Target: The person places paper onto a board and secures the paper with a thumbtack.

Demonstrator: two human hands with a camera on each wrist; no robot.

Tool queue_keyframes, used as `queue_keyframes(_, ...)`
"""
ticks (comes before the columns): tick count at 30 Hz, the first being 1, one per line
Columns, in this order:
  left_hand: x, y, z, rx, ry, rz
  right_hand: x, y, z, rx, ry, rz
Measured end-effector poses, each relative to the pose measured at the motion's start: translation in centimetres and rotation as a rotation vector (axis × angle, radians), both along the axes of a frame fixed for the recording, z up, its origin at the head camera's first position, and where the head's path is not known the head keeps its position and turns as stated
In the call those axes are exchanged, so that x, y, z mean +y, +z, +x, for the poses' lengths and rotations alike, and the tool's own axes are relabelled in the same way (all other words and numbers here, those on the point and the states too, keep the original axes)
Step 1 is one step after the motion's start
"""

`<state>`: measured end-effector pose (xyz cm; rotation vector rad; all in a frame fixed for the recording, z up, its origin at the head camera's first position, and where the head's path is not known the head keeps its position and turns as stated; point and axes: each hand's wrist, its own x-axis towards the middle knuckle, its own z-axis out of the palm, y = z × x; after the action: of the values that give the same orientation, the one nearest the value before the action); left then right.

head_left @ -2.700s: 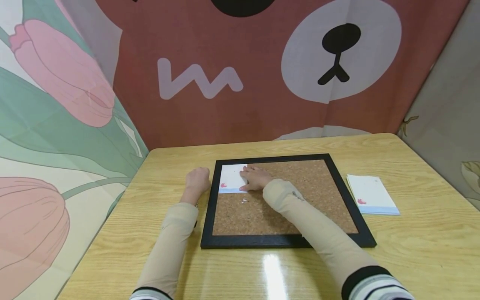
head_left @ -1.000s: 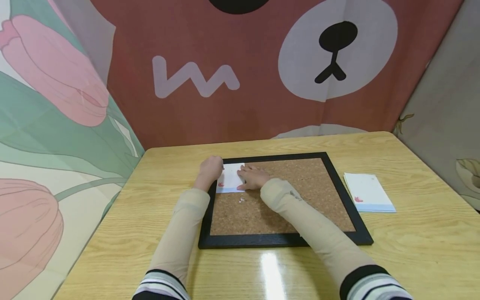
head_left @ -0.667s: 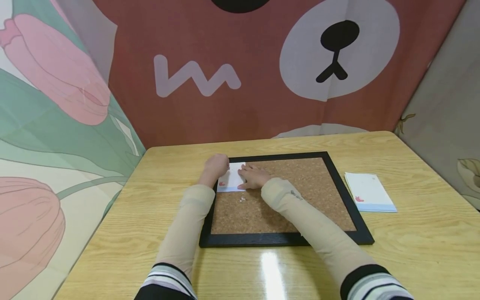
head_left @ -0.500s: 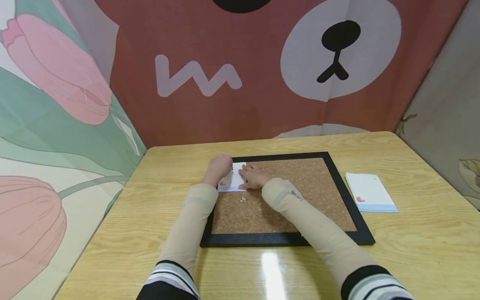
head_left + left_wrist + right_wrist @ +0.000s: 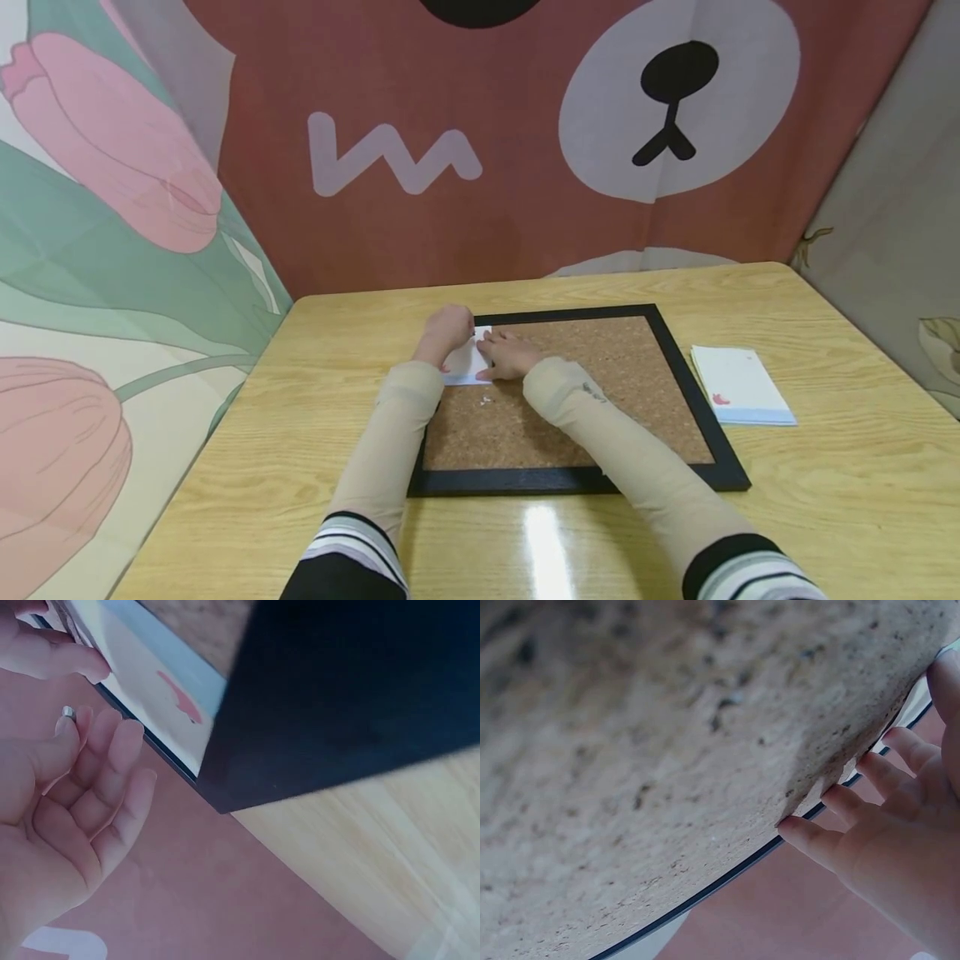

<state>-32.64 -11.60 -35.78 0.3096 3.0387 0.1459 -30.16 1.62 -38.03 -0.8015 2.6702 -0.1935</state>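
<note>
A framed corkboard (image 5: pixel 570 425) lies on the table, with a white note sheet (image 5: pixel 467 365) at its far left corner. My left hand (image 5: pixel 448 327) is over the sheet's left part, hiding some of it. In the left wrist view, its thumb and forefinger pinch a small silvery push pin (image 5: pixel 69 712), the other fingers loosely curled. My right hand (image 5: pixel 512 354) rests with spread fingers on the sheet's right edge and the cork beside it; the right wrist view shows those fingertips (image 5: pixel 791 825) against the board. Several tiny pale pins (image 5: pixel 486 401) lie on the cork below the sheet.
A stack of similar note sheets (image 5: pixel 742 383), white with a blue lower band, lies right of the board. The board's black frame (image 5: pixel 517 481) runs near the front of the wooden table (image 5: pixel 285 433). A printed cloth (image 5: pixel 510 225) hangs behind the table.
My left hand has moved right, from the table beside the frame to above the note sheet, edging further right over the last second. My right hand has stayed on the sheet.
</note>
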Motion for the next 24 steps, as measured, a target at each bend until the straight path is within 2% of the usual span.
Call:
queue_keyframes(3, 0.32, 0.12, 0.06, -0.023, 0.007, 0.008, -0.01, -0.03, 0.02, -0.001, -0.003, -0.006)
queue_keyframes(11, 0.89, -0.09, -0.32, -0.141, 0.027, 0.039, -0.05, -0.34, -0.13, 0.002, -0.016, 0.014)
queue_keyframes(19, 0.57, -0.56, -0.67, -0.178, 0.042, 0.147, -0.01, -0.57, -0.15, -0.001, -0.021, 0.016)
queue_keyframes(24, 0.26, -0.40, -0.79, -0.145, 0.062, 0.131, -0.09, -0.39, 0.00, 0.005, -0.015, 0.008)
